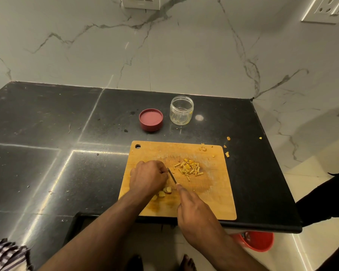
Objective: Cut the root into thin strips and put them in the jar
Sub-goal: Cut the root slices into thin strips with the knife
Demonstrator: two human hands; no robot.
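- On the wooden cutting board (213, 194) at the tabletop's (67, 133) near right edge, the left hand (148, 178) curls over a root piece, which its fingers hide.
- Beside it, the right hand (196, 210) grips a knife (172, 176), forefinger laid along the spine, blade close against the left knuckles.
- Uncut root chunks (164, 191) lie just near of the left hand; a pile of thin strips (189, 168) sits right of the blade.
- Farther back, the clear jar (181, 112) stands open and looks nearly empty, its red lid (151, 119) upturned to its left.
- Risk: the blade sits so close to the curled fingers that a slip on a small, hard piece could nick them.
- Risk: scraps (227, 151) already lie off the board's far right corner; more strips could scatter while cutting or carrying them to the jar.
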